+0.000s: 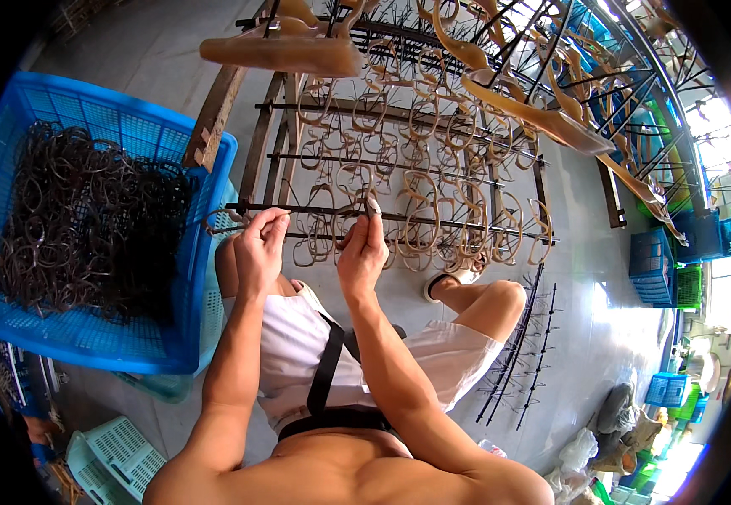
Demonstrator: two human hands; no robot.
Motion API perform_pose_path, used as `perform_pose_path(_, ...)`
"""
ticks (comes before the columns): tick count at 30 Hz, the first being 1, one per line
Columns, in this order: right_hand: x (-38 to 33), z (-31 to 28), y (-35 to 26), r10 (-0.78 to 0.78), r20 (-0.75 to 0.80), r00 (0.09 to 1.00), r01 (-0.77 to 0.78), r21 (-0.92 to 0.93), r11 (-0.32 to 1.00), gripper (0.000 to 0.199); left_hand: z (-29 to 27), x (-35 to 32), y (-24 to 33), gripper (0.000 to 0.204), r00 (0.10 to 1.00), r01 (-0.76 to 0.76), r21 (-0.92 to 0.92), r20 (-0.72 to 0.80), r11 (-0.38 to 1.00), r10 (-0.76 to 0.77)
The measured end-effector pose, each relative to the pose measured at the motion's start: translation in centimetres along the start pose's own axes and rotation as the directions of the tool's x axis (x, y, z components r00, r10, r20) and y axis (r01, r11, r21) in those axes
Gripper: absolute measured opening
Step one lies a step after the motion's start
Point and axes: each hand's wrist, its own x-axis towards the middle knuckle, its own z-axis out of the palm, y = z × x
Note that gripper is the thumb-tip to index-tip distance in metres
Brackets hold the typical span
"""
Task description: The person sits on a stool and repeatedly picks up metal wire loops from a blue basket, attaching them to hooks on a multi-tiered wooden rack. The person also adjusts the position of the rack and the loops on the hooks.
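Rubber loop: a thin dark loop (221, 223) sits at the left end of a black spiked bar (433, 219), just above the person's lap; it is pinched by the left hand and lies against the bar's tip
Left hand: left hand (258, 244) is raised in front of the chest; thumb and forefinger are pressed together on the dark loop
Right hand: right hand (364, 248) is just beside the left, fingertips up at the same bar; they are closed on a pale tan loop (357, 220) hanging there — how much of it they hold I cannot tell
Bar and rack: the bar runs across the frame from left to right; it belongs to a rack (399, 160) of several such bars, each hung with many pale tan loops
Above the rack: flat tan strips (281, 52) lie across the upper bars
Left side: a blue plastic basket (206, 286) stands just beside the left arm — it is filled with a tangle of dark loops (88, 227)
Floor: loose black spiked bars (521, 353) lie on the pale floor to the right of the knee; more blue crates (656, 269) stand well apart at the right
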Motion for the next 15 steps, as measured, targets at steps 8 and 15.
perform_pose_path(8, 0.4, 0.1, -0.2, -0.022, -0.023, 0.999, 0.023, 0.021, 1.000, 0.024, 0.0, 0.6, -1.4, 0.020, 1.000, 0.010, 0.020, 0.005, 1.000, -0.011)
perform_pose_path(15, 1.3, -1.9, -1.6, 0.197, 0.120, 0.973, -0.219, 0.219, 0.951, 0.026, -2.0, -0.8, -1.4, 0.020, 0.973, -0.148, 0.025, -0.176, 0.989, 0.150)
